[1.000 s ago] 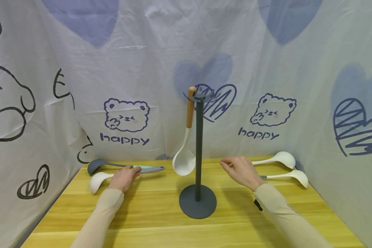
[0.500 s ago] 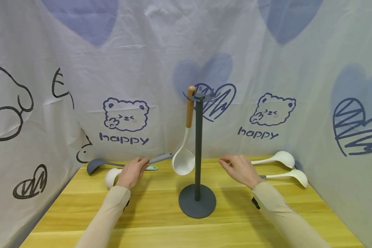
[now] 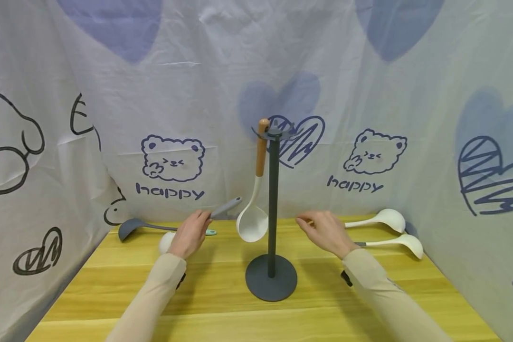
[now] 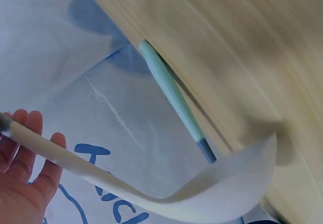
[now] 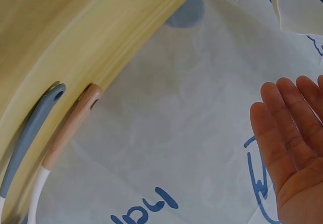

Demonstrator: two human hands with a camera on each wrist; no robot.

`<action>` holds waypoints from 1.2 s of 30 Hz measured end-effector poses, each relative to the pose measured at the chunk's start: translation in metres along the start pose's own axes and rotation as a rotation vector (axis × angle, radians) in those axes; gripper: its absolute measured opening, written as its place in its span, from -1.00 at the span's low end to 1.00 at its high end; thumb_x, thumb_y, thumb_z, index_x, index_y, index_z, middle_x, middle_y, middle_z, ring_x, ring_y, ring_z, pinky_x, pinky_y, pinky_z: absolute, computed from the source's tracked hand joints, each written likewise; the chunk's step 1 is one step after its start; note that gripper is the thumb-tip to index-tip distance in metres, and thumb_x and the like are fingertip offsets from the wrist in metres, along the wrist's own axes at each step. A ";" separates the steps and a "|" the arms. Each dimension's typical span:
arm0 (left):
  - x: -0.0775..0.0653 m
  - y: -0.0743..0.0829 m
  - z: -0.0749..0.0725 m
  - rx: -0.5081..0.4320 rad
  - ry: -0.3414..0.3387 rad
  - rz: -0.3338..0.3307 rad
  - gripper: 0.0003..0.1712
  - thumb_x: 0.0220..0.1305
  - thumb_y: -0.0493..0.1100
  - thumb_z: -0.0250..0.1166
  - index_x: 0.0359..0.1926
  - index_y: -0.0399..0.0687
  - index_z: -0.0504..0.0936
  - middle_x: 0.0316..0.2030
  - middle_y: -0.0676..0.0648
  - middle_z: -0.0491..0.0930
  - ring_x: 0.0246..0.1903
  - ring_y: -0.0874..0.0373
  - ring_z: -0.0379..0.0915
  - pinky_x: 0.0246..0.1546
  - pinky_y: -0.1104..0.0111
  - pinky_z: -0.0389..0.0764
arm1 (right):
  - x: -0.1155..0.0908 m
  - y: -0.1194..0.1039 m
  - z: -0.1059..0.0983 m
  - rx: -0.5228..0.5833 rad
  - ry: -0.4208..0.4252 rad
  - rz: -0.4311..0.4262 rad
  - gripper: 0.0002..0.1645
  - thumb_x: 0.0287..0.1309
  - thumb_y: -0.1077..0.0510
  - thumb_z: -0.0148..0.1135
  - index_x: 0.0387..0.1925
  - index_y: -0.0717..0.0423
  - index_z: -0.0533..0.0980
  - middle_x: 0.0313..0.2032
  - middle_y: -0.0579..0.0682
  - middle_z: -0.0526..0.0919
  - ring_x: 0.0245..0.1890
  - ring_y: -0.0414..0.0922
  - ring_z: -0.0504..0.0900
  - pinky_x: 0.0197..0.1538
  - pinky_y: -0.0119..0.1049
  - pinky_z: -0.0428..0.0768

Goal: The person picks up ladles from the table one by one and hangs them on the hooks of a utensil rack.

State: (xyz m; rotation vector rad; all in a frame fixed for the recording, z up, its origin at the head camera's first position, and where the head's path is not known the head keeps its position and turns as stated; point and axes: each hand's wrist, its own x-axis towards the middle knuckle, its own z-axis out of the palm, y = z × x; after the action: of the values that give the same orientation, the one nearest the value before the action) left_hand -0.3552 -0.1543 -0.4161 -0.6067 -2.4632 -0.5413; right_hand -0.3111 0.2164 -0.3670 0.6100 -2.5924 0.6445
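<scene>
Several left fingers (image 4: 52,171) grip a white ladle (image 4: 227,189); right fingers (image 5: 271,138) extend nearly straight.

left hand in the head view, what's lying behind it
Behind the left hand, a dark grey ladle with a mint-green handle lies on the yellow wooden table: its bowl end shows at left, the handle's tip at right. The hand covers the stretch between.

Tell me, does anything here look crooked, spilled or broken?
Nothing stands out as spilled or broken. The held ladle slants, but the left hand grips it that way, so that seems ordinary. The brown-handled ladle hangs from the upright stand.
</scene>
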 end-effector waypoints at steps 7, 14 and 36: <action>0.001 0.007 -0.002 -0.035 0.051 0.024 -0.58 0.42 -0.27 0.15 0.26 -0.15 0.47 -0.08 -0.15 0.60 -0.15 -0.04 0.57 -0.11 0.10 0.65 | 0.007 -0.007 -0.002 0.006 0.011 -0.006 -0.75 0.34 0.02 0.18 -0.13 -0.03 0.71 -0.20 -0.09 0.77 -0.25 -0.13 0.74 -0.15 -0.14 0.71; 0.007 0.019 -0.006 -0.087 0.080 0.033 -0.58 0.46 -0.26 0.07 0.30 -0.05 0.40 -0.19 -0.12 0.57 -0.31 0.03 0.51 -0.30 0.19 0.64 | 0.013 -0.015 -0.009 0.044 0.026 -0.035 -0.74 0.36 0.02 0.16 -0.13 -0.01 0.71 -0.21 -0.08 0.78 -0.25 -0.12 0.74 -0.16 -0.15 0.72; 0.025 0.053 -0.024 -0.167 0.226 0.128 -0.65 0.43 -0.38 0.05 0.20 -0.27 0.36 -0.21 -0.18 0.50 -0.31 0.03 0.45 -0.25 0.14 0.66 | 0.026 -0.030 -0.024 0.151 0.220 -0.113 -0.76 0.34 0.12 0.19 -0.15 0.17 0.69 -0.20 0.09 0.77 -0.29 -0.04 0.76 -0.24 -0.18 0.74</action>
State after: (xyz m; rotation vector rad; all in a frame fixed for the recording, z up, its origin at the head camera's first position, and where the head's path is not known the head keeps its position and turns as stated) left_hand -0.3372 -0.1150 -0.3697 -0.7228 -2.1660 -0.7274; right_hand -0.3112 0.1969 -0.3246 0.6863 -2.3041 0.8260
